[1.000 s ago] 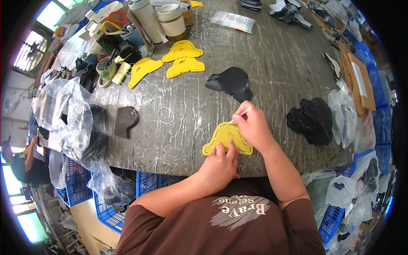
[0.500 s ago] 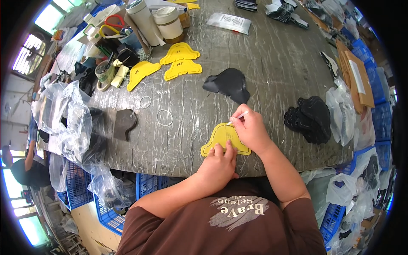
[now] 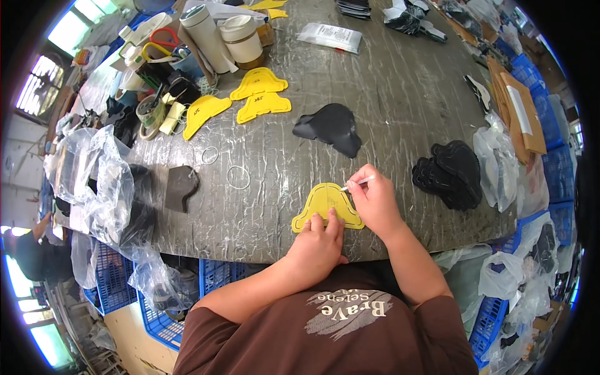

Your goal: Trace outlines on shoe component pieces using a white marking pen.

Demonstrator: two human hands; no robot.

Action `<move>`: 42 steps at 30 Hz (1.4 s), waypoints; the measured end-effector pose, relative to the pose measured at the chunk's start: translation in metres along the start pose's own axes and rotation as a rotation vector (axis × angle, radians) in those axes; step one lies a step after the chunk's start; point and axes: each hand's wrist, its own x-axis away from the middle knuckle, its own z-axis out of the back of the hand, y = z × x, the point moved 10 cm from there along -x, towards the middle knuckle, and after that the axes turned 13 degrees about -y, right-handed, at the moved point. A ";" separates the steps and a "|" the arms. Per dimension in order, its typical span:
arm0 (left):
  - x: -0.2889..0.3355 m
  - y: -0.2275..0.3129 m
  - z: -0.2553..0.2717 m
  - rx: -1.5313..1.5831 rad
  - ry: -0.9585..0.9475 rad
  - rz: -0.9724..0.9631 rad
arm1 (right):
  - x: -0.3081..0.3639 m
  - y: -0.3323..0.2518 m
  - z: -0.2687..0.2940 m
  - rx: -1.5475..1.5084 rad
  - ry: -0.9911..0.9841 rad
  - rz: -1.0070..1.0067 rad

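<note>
A yellow bell-shaped template (image 3: pixel 320 199) with slots along its border lies flat near the table's front edge. My left hand (image 3: pixel 315 247) rests on its lower middle, fingers stretched out and pressing it down. Between the fingertips of my right hand (image 3: pixel 377 203) is a slim white marking pen (image 3: pixel 363 182), its tip at the template's upper right border. Whatever lies beneath the template is hidden. Farther off is a single black curved cut piece (image 3: pixel 331 128), and to the right sits a stack of similar black pieces (image 3: pixel 449 175).
More yellow templates (image 3: pixel 264 106) lie back left, near cups, scissors (image 3: pixel 161 45) and tape. Left are two thin rings (image 3: pixel 238 177), a dark piece (image 3: pixel 181 187) and clear plastic bags (image 3: pixel 94 175). Brown cardboard (image 3: pixel 522 112) and blue crates (image 3: pixel 561 175) line the right side.
My right hand has moved the pen tip rightward, from the template's top edge to its upper right border. My left hand keeps its place on the template. The whole view has shifted slightly.
</note>
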 end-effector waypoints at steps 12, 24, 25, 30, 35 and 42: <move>0.000 -0.001 -0.001 0.014 -0.016 0.003 | 0.033 -0.004 0.002 0.048 0.025 0.035; 0.000 0.000 0.001 0.019 -0.007 0.001 | 0.067 -0.004 0.009 0.046 0.113 0.115; 0.000 -0.001 0.001 0.013 -0.011 0.002 | 0.068 -0.003 0.010 0.041 0.112 0.111; 0.000 0.000 0.002 -0.001 -0.021 -0.007 | 0.076 0.000 0.017 -0.003 0.131 0.084; 0.002 0.001 0.001 -0.009 -0.012 -0.006 | 0.083 -0.001 0.019 0.023 0.141 0.063; 0.001 0.000 -0.001 -0.009 -0.028 -0.007 | 0.092 -0.005 0.020 0.081 0.163 0.051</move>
